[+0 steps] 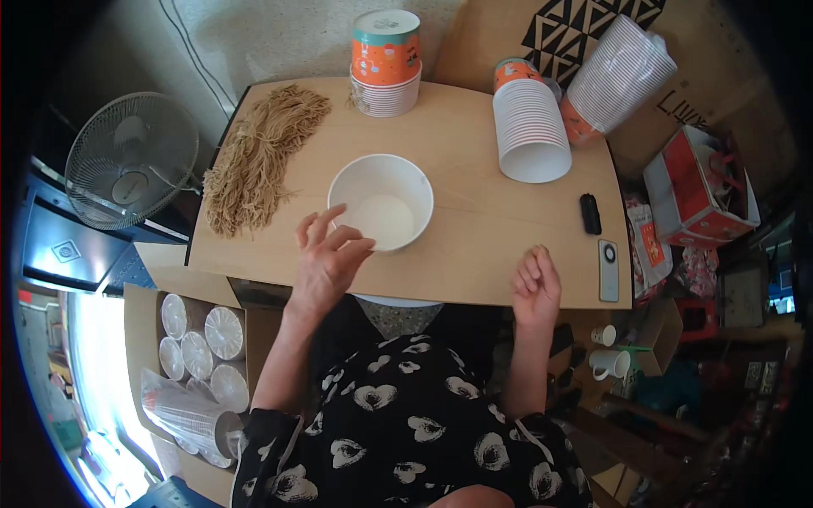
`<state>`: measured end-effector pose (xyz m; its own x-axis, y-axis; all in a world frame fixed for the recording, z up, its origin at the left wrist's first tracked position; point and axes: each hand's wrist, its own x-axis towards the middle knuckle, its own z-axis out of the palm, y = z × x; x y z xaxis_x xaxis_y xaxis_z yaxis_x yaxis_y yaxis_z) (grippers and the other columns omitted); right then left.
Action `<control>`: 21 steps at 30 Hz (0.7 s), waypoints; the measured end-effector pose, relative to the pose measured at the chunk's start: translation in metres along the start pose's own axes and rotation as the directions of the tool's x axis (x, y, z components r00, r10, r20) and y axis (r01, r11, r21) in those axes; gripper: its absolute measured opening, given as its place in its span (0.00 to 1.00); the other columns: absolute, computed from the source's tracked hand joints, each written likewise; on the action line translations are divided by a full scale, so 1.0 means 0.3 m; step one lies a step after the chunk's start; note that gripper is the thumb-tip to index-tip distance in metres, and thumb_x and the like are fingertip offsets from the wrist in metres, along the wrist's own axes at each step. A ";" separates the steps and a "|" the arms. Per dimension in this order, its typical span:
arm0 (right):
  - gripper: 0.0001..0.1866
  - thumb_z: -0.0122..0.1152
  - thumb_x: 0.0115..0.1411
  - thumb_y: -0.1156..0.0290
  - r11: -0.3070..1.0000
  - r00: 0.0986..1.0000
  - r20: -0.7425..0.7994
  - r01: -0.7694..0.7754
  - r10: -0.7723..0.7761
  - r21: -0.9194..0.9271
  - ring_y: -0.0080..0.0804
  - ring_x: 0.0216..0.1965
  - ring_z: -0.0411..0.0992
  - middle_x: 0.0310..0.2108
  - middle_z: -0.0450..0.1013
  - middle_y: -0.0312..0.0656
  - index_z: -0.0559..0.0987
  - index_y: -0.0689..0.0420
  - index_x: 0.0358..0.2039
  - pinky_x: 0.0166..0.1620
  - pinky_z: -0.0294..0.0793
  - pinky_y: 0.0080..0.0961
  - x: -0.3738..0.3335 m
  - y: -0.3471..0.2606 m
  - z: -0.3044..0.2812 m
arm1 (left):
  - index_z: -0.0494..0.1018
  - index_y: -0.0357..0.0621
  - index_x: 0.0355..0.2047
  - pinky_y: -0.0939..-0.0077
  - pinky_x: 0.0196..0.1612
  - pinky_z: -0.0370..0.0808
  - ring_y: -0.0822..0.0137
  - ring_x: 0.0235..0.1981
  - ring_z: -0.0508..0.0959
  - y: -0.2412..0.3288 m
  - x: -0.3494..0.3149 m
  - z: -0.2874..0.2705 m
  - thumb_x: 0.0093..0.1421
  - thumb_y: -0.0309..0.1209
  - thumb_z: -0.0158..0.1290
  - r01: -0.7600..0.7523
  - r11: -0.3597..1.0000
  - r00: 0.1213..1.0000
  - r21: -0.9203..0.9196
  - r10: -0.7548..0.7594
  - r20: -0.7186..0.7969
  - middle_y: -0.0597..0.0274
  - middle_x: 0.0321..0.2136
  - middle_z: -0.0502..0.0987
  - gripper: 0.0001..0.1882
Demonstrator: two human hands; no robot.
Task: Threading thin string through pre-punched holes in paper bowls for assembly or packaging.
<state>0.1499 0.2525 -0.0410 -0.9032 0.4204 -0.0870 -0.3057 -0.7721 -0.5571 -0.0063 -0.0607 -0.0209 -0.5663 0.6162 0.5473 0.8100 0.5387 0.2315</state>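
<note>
White paperboard, by its look, is forming the bowl [381,207], which is standing mouth up on the tabletop [474,245] between the tan stringy heap [267,157] and a stack of nested bowls [532,127]. The left hand [326,258] is hovering at its near-left rim, some fingers standing apart; the right hand [535,286] is hanging half-curled by the table's near edge, showing nothing in it. From above, I cannot tell whether the left is pinching the rim or how tightly the right is folding. The bowl is probably weighing very little, so a nudge may be sliding it; its thin wall is likely to be creasing under hard squeezing. Its rim is seeming stiffest, so pinching lightly there, thumb outside, is looking safest.
</note>
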 end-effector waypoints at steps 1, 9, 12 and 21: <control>0.06 0.52 0.72 0.70 0.993 0.997 0.059 -0.061 0.055 0.106 0.13 0.20 0.55 0.25 0.60 0.29 0.73 0.59 0.42 0.22 0.53 0.13 0.015 0.017 0.010 | 0.82 0.54 0.41 0.50 0.61 0.61 0.57 0.59 0.72 0.042 0.017 0.022 0.50 0.31 0.68 0.022 0.999 1.000 -0.039 -0.023 -0.018 0.71 0.37 0.80 0.16; 0.06 0.50 0.72 0.69 0.983 0.986 0.088 -0.152 0.144 0.104 0.14 0.21 0.56 0.25 0.62 0.29 0.72 0.58 0.40 0.25 0.56 0.14 0.020 0.162 0.108 | 0.79 0.36 0.46 0.70 0.45 0.81 0.59 0.41 0.83 0.339 0.023 0.156 0.58 0.28 0.65 0.300 0.534 0.954 -0.790 -0.179 0.241 0.51 0.44 0.82 0.16; 0.06 0.50 0.72 0.69 0.982 0.981 0.129 -0.156 0.142 0.107 0.14 0.22 0.57 0.25 0.62 0.29 0.73 0.58 0.41 0.25 0.56 0.14 0.008 0.179 0.135 | 0.78 0.34 0.47 0.75 0.40 0.81 0.68 0.36 0.84 0.318 -0.022 0.203 0.62 0.29 0.63 0.586 0.154 0.809 -0.796 -0.157 0.566 0.53 0.42 0.83 0.15; 0.07 0.51 0.72 0.68 0.981 0.971 0.149 -0.194 0.189 0.018 0.14 0.21 0.57 0.25 0.62 0.29 0.74 0.56 0.41 0.25 0.57 0.15 -0.005 0.209 0.142 | 0.80 0.38 0.45 0.87 0.29 0.74 0.81 0.30 0.79 0.356 -0.044 0.218 0.67 0.30 0.59 0.585 -0.023 0.784 -0.810 -0.237 0.573 0.67 0.29 0.83 0.10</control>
<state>0.1192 0.1833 -0.0406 -0.9793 0.1911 -0.0670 -0.1301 -0.8472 -0.5150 0.0779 0.0263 -0.0561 -0.7236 0.6847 -0.0868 -0.2270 -0.1173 0.9668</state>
